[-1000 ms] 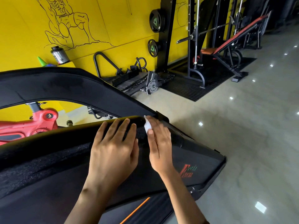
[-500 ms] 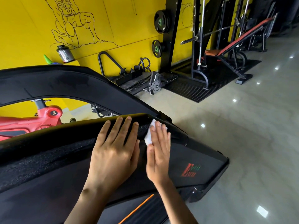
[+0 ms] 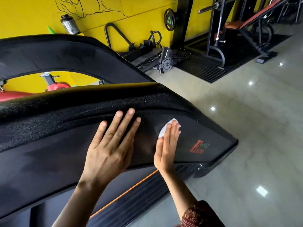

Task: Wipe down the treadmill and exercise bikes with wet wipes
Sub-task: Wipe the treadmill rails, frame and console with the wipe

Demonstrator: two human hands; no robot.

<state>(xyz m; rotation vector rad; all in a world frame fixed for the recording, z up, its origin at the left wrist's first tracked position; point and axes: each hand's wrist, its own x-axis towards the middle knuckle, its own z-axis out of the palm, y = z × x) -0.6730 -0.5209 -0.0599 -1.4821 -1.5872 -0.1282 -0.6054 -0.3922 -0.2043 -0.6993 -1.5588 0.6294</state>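
The black treadmill side panel (image 3: 49, 154) fills the lower left, with a foam-covered handrail (image 3: 82, 102) along its top and a red logo (image 3: 199, 147) near its right end. My left hand (image 3: 109, 150) lies flat on the panel, fingers straight, tips at the lower edge of the foam. My right hand (image 3: 167, 145) presses a white wet wipe (image 3: 165, 128) flat against the panel just left of the logo; most of the wipe is hidden under the fingers. A red exercise bike (image 3: 54, 86) shows through the gap behind the rail.
An orange stripe (image 3: 131, 189) runs along the treadmill deck below. Grey glossy floor (image 3: 246, 128) spreads to the right. Against the yellow wall (image 3: 139, 18) stand weight plates (image 3: 169, 19), a squat rack (image 3: 214, 30), a bench and loose bars. A shaker bottle (image 3: 69, 24) stands on a ledge.
Both hands slid down from the foam handrail onto the smooth panel. The right hand with the wipe moved down and right toward the logo. The view tilted lower.
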